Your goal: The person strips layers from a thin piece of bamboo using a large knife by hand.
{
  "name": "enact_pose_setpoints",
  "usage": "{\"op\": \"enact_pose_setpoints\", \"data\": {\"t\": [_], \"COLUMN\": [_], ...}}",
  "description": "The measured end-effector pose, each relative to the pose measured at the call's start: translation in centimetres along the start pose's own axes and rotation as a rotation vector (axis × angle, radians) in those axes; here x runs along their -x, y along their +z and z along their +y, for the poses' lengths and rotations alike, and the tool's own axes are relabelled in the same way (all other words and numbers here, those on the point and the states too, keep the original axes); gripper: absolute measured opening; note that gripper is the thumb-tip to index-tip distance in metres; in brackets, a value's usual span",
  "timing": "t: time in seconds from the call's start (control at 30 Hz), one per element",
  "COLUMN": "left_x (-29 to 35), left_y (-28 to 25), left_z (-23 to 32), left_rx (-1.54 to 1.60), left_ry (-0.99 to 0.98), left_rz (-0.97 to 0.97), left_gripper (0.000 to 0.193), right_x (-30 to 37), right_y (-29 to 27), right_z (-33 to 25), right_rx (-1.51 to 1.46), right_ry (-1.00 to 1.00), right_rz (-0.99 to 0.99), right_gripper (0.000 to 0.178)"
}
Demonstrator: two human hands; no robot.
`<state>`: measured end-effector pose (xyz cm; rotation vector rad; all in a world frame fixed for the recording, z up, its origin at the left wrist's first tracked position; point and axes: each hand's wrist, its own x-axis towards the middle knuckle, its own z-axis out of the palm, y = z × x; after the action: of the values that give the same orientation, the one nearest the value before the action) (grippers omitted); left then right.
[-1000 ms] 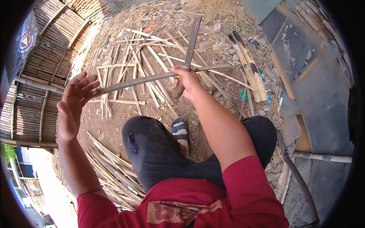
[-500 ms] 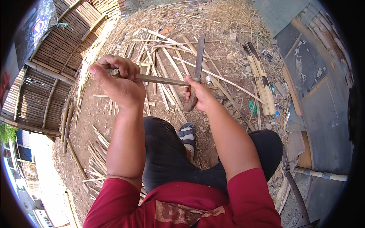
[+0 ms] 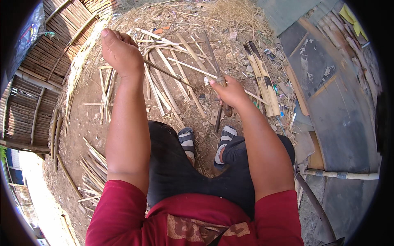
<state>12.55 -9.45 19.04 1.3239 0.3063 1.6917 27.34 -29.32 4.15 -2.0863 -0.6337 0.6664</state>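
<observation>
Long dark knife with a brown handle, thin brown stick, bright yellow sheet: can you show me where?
Long dark knife with a brown handle (image 3: 211,53): head view, middle of its blade.
Thin brown stick (image 3: 169,74): head view, middle of its bare length.
Bright yellow sheet (image 3: 353,20): head view, middle of its surface.

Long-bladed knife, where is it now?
In the head view, the long-bladed knife is in the upper half, just right of centre, gripped in the right hand and pointing forward, with scattered strips to its left.

Two hands (image 3: 120,54), one knife (image 3: 221,80), one held strip (image 3: 168,74), two sandals (image 3: 186,142)
</observation>
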Motion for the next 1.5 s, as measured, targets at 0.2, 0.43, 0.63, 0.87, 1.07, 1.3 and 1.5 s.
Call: {"op": "enact_pose_setpoints", "data": {"t": [0.2,0.43,0.63,0.87,1.07,1.3,1.5], "left_x": [-1.9,-3.6,-4.8,-5.6,-4.9,-7.4,-5.6], "left_y": [2.0,2.1,-0.3,-0.5,-0.9,-2.1,-1.3], "left_z": [-0.8,-1.2,-2.5,-2.6,-2.6,-5.2,-2.8], "left_rx": [-0.124,-0.239,-0.085,-0.074,-0.042,0.082,0.038], "left_ry": [0.002,-0.09,-0.138,-0.139,-0.137,-0.15,-0.222], "left_rz": [-0.015,-0.05,-0.067,-0.086,-0.081,-0.188,-0.131], "left_gripper": [0.05,0.057,0.046,0.044,0.043,0.053,0.043], "right_x": [0.8,1.0,-0.6,0.0,-1.2,-0.5,-1.4], "right_y": [1.8,8.1,12.5,11.3,16.2,12.9,17.7], "right_z": [-0.4,-3.1,1.6,-0.8,7.0,0.3,8.5], "right_rx": [0.163,-0.111,0.17,0.071,0.205,-0.117,0.157], "right_ry": [-0.044,-0.275,-0.068,-0.213,0.099,-0.278,0.121], "right_rz": [0.074,0.244,0.088,0.176,0.139,0.289,0.161], "right_gripper": [0.059,0.05,0.038,0.039,0.039,0.036,0.042]}}
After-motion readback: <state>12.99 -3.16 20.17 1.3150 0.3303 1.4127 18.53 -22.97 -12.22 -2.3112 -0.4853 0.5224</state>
